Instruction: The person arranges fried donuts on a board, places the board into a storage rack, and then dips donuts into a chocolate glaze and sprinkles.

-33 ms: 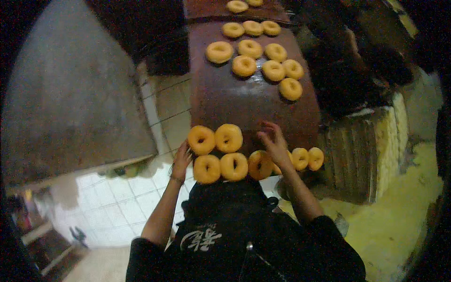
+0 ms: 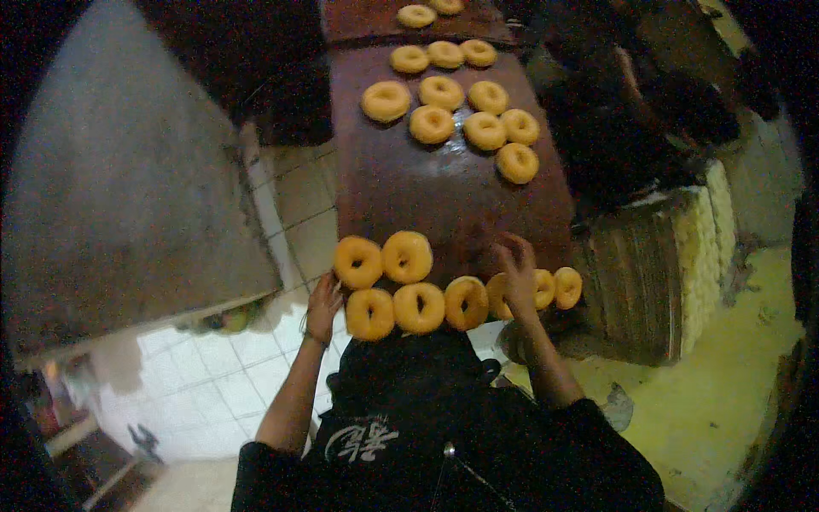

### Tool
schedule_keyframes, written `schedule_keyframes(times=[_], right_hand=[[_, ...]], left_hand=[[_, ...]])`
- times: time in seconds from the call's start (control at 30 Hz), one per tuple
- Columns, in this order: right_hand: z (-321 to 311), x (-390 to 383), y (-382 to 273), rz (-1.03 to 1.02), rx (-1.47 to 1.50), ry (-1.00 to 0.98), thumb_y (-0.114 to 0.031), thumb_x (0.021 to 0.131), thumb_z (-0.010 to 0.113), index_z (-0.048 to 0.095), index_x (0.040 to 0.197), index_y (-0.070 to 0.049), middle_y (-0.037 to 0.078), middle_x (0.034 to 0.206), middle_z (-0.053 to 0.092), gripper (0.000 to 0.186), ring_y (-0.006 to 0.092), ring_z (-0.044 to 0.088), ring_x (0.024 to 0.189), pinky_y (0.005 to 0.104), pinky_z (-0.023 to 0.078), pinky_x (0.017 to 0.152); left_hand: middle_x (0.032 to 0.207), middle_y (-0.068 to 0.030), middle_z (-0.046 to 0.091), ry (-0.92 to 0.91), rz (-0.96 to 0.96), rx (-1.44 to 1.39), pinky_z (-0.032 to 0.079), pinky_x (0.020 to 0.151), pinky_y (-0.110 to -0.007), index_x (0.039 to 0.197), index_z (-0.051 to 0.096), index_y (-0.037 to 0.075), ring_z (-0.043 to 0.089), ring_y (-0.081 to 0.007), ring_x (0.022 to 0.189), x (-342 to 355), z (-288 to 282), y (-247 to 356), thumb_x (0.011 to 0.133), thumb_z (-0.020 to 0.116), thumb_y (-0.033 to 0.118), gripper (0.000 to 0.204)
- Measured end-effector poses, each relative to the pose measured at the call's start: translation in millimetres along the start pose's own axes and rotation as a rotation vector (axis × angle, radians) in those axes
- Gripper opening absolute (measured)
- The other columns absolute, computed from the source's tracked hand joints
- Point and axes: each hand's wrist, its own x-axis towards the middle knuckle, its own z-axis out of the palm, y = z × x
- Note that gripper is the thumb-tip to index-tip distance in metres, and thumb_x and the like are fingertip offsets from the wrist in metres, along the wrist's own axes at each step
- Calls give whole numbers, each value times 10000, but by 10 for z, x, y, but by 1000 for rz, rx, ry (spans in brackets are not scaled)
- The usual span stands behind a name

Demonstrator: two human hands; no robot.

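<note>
Golden, ring-shaped doughnuts lie on a dark brown table [image 2: 444, 200]. Along its near edge runs a row with a doughnut [image 2: 418, 308] near the middle, and two more sit behind the row's left end, among them a doughnut [image 2: 407, 257]. My left hand [image 2: 322, 311] is at the left corner, fingers stretched out against or close beside the outermost doughnut [image 2: 358, 262]; exact contact is unclear. Over the right part of the row hangs my right hand [image 2: 517, 277], fingers apart and holding nothing. It partly hides a doughnut [image 2: 498, 296] beneath it.
Farther up the table lies a loose group of doughnuts [image 2: 485, 130]. A grey surface [image 2: 136, 188] is at the left, beyond a strip of tiled floor [image 2: 307, 200]. Stacked, flat-edged material [image 2: 636, 294] stands right of the table. At the upper right it is dark.
My right hand has moved to the right along the front row, uncovering more of one doughnut. My left hand stays by the left corner. The whole view has shifted slightly.
</note>
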Motion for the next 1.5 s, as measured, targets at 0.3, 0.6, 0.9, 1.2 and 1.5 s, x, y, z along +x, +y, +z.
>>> schedule_keyframes(times=[0.3, 0.6, 0.9, 1.2, 1.5], right_hand=[[-1562, -723, 2298, 661, 1032, 501, -771, 946, 395, 482, 1402, -122, 145, 1267, 614, 798, 300, 635, 998, 597, 517, 844], [-2627, 195, 2940, 44, 750, 418, -527, 1056, 427, 569, 1354, -27, 162, 1333, 593, 599, 295, 578, 1255, 467, 463, 1043], [-878, 2920, 543, 14, -175, -191, -399, 919, 710, 588, 1329, 13, 154, 1244, 671, 594, 251, 640, 1115, 352, 504, 948], [-226, 1716, 750, -201, -226, -575, -317, 854, 792, 532, 1387, -46, 213, 1380, 560, 652, 356, 476, 1348, 474, 375, 1141], [-394, 2705, 292, -801, -1083, -272, -546, 833, 714, 319, 1564, -95, 228, 1597, 287, 945, 516, 278, 1437, 724, 268, 1111]], left_hand=[[1330, -97, 629, -19, -309, -507, 450, 1093, -470, 1381, 539, 47, 593, -261, 1248, -252, 345, -503, 1030, 395, 615, 683], [1455, -148, 530, -49, -200, -791, 367, 1153, -524, 1481, 427, 44, 508, -320, 1345, -432, 660, -987, 937, 424, 755, 896], [1573, -146, 324, 353, -82, -975, 278, 1199, -594, 1540, 325, 87, 328, -348, 1462, -1109, 818, -1316, 898, 514, 745, 939], [1567, -169, 366, 389, -51, -1048, 359, 1147, -599, 1530, 346, 73, 405, -359, 1426, -1511, 1720, -1526, 925, 486, 721, 897], [1462, -199, 426, 307, -133, -970, 391, 1127, -616, 1497, 319, 35, 446, -384, 1385, -1446, 2296, -1311, 924, 538, 692, 899]])
